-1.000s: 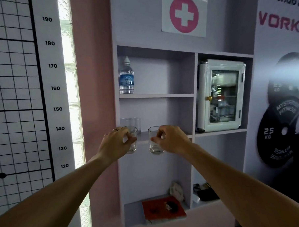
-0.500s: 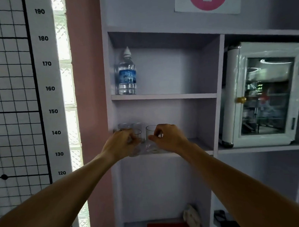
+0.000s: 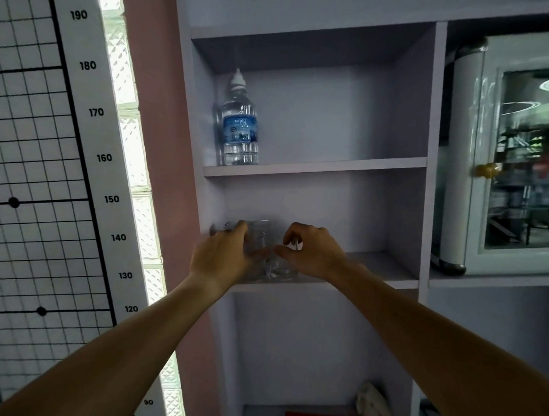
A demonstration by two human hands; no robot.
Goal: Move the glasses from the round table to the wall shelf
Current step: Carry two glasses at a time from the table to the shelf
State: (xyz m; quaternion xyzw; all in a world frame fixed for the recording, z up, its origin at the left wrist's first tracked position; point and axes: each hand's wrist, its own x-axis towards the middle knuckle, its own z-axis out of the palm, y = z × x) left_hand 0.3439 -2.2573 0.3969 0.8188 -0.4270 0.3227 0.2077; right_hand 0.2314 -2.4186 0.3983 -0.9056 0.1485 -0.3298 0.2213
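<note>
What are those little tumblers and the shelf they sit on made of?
The tumblers look like clear, smooth glass: the shelf's back wall shows through them and their thick bases catch light. The shelf board seems matte pale lilac laminate or painted wood; its flat, even surface leaves that open.

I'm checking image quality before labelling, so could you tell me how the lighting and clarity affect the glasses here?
Head view: bright glass-block window blows out; the shelf interior is dim; the clear glasses blur together between the left hand and right hand.
</note>
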